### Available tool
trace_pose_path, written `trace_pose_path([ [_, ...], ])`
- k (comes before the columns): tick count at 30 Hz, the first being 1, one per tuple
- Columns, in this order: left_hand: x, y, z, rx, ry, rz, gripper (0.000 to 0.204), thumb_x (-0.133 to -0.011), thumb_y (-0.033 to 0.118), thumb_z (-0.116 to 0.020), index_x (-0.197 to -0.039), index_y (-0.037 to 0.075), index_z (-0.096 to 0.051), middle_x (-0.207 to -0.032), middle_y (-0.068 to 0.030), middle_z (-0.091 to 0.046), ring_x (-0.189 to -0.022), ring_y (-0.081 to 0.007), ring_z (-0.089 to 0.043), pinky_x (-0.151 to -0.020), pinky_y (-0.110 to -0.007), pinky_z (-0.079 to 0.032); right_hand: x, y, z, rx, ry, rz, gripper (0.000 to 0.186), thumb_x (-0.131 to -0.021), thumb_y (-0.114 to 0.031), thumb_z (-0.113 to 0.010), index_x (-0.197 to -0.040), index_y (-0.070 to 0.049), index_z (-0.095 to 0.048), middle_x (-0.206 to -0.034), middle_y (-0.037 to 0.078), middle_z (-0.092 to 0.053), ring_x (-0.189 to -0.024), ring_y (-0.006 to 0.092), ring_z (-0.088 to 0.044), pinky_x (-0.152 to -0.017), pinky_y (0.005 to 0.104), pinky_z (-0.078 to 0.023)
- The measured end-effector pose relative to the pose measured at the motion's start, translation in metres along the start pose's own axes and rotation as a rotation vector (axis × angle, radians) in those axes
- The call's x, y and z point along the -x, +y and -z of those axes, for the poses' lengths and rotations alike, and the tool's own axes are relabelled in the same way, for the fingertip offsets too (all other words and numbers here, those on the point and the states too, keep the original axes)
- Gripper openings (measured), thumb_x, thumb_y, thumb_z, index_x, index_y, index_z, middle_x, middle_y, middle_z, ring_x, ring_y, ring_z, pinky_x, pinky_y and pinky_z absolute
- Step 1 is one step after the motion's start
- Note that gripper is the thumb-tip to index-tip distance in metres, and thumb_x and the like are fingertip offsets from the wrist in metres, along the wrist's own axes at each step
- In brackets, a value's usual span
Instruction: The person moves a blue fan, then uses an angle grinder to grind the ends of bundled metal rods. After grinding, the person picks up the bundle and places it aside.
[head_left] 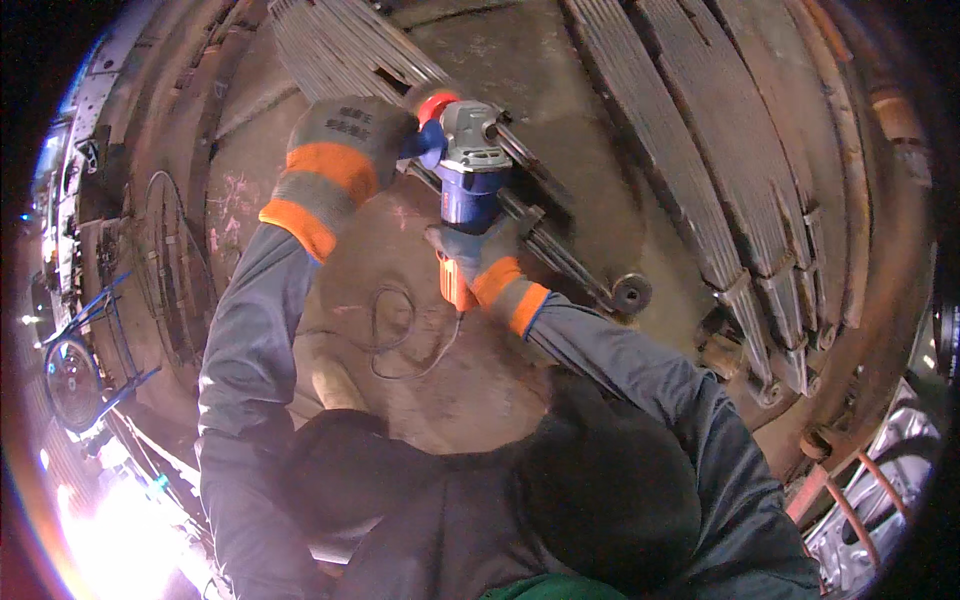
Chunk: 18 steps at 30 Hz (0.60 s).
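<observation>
A blue, grey and orange angle grinder (470, 190) with a red guard (436, 105) lies over a bundle of metal leaf springs (560, 250) in the middle of the view. My left hand (345, 150), in a grey and orange glove, is closed on the grinder's blue side handle, its fingers partly hidden. My right hand (485, 260), gloved the same way, grips the rear of the grinder's body below its motor housing. A dark cord (410, 340) runs from the grinder's orange end in loops over the work surface (370, 240). The grinder's disc is mostly hidden.
More leaf spring stacks (690, 150) lie along the right, with a rusty bar (860, 230) beyond. Cables and thinner springs (175, 270) lie on the left, beside a blue-framed round object (75, 385). Red tubing (840, 510) shows at lower right, bright glare at lower left.
</observation>
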<state>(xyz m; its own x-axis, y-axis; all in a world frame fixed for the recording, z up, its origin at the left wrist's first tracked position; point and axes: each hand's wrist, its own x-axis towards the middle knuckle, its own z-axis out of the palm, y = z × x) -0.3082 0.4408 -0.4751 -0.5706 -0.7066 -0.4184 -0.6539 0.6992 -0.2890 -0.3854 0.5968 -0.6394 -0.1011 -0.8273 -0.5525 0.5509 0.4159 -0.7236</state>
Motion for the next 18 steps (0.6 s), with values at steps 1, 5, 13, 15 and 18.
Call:
trace_pose_path([
  [1, 0.001, -0.002, 0.001, -0.009, 0.002, -0.007, 0.019, -0.085, 0.021, -0.062, -0.102, 0.021, -0.070, -0.096, -0.0112, -0.072, -0.091, -0.0340, -0.069, -0.076, -0.046, -0.056, 0.000, 0.000, -0.005, 0.063, 0.025, -0.045, 0.031, -0.068, -0.014, -0.083, -0.088, -0.009, -0.060, -0.081, 0.002, -0.066, -0.068, 0.0145, -0.060, -0.061, 0.0333, -0.048],
  [5, 0.005, 0.003, -0.007, -0.010, 0.093, -0.030, 0.019, -0.084, 0.020, -0.063, -0.102, 0.022, -0.070, -0.092, -0.0095, -0.072, -0.088, -0.0335, -0.069, -0.072, -0.046, -0.055, 0.006, 0.008, -0.012, 0.044, 0.170, 0.195, 0.023, -0.070, -0.014, -0.082, -0.082, -0.008, -0.063, -0.074, 0.002, -0.065, -0.062, 0.0132, -0.059, -0.057, 0.0334, -0.050],
  [13, 0.012, 0.028, -0.015, 0.084, 0.191, -0.095, 0.014, -0.085, 0.021, -0.062, -0.096, 0.022, -0.070, -0.087, -0.0097, -0.071, -0.084, -0.0336, -0.070, -0.069, -0.046, -0.055, 0.010, 0.061, 0.022, -0.172, 0.154, -0.044, 0.021, -0.075, -0.016, -0.080, -0.088, -0.012, -0.064, -0.081, -0.001, -0.065, -0.065, 0.0138, -0.056, -0.062, 0.0330, -0.049],
  [15, 0.012, 0.033, -0.013, 0.082, 0.173, -0.089, 0.014, -0.087, 0.023, -0.062, -0.095, 0.021, -0.074, -0.092, -0.0105, -0.072, -0.087, -0.0330, -0.070, -0.071, -0.044, -0.057, 0.011, 0.080, 0.035, -0.138, 0.127, -0.057, 0.019, -0.077, -0.018, -0.079, -0.088, -0.013, -0.064, -0.081, -0.001, -0.065, -0.065, 0.0142, -0.056, -0.063, 0.0330, -0.049],
  [18, 0.016, 0.039, -0.011, 0.097, 0.139, -0.122, 0.014, -0.087, 0.021, -0.061, -0.092, 0.021, -0.074, -0.091, -0.0098, -0.072, -0.085, -0.0330, -0.071, -0.070, -0.044, -0.057, 0.012, 0.101, 0.044, -0.089, 0.093, -0.066, 0.017, -0.079, -0.020, -0.078, -0.087, -0.013, -0.064, -0.082, -0.001, -0.065, -0.066, 0.0147, -0.057, -0.064, 0.0330, -0.049],
])
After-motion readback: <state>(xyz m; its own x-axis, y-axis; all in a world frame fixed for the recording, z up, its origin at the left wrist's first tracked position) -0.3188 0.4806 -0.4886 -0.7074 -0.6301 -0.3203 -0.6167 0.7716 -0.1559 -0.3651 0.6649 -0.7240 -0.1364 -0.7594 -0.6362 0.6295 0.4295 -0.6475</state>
